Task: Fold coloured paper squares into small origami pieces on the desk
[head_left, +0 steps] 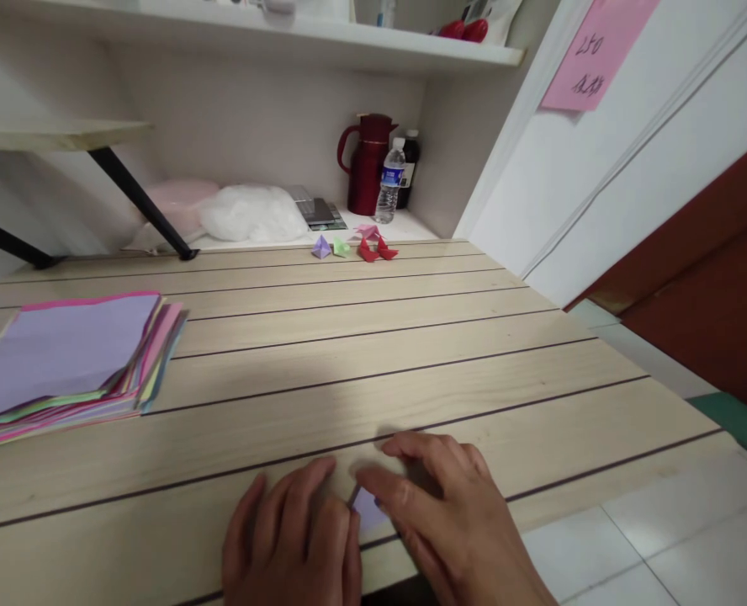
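Between my hands, near the front edge of the table, is a small folded piece of light purple paper (369, 510). My left hand (298, 539) lies to its left with fingers curled and the thumb side against the paper's edge. From the right, my right hand (442, 513) reaches over the paper, its index finger and thumb closed on it. Much of the paper is hidden under the fingers, so its full shape does not show.
A stack of coloured paper (64, 353) lies on the slatted table (298, 396) at left. Small folded paper figures in purple (321, 247), green (341, 247) and red (377, 249) stand at the back. Behind them are a red jug (367, 168) and a water bottle (389, 183).
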`<state>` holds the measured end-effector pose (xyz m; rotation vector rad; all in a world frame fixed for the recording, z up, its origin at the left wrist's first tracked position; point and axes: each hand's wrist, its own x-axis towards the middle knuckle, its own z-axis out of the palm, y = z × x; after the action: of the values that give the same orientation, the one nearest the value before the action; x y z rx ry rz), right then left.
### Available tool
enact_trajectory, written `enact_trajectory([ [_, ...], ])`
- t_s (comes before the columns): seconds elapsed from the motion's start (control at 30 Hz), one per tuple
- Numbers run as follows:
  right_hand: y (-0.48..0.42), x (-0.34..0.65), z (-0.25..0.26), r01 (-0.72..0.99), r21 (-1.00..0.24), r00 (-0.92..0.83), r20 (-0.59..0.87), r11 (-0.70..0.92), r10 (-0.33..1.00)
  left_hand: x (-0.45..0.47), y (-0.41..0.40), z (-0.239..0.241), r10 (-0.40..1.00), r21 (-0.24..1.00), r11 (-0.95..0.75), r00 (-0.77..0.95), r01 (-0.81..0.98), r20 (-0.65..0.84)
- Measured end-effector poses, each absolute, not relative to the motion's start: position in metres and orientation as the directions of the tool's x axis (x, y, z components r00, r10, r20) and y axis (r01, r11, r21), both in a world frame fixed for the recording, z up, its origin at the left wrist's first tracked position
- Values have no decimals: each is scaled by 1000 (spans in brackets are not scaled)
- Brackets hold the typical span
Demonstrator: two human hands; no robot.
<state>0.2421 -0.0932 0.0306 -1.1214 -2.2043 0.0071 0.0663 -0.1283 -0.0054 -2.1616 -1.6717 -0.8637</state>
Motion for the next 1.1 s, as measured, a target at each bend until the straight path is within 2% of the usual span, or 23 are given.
enact_trajectory([
  [0.13,-94,241,28,715,-280,-420,561,640,714,56,-132,-8,791,253,-330,120,909,600],
  [0.23,-95,241,27,716,-285,-426,545,638,722,42,-141,-2,739,307,-306,21,901,674],
  [0.3,-96,241,28,723,-281,-438,521,631,733,40,-146,4,681,251,-262,-6,932,732],
  [0.43,-97,241,30,731,-255,-459,502,632,733,57,-151,7,624,57,-302,153,951,766],
  [0.5,-98,241,30,732,-243,-463,508,637,726,65,-151,1,646,14,-329,214,944,733],
  [0.7,-99,240,30,736,-253,-457,499,628,737,51,-158,-18,694,-125,-262,277,957,665],
  [0.8,-100,240,30,742,-259,-454,485,619,748,46,-160,-17,722,-128,-237,263,963,640],
  [0.93,-100,240,29,743,-248,-456,492,621,742,52,-160,-15,740,-39,-222,195,974,644],
  [1.1,-100,239,30,743,-257,-445,502,619,742,50,-166,-17,752,-105,-248,260,963,606],
])
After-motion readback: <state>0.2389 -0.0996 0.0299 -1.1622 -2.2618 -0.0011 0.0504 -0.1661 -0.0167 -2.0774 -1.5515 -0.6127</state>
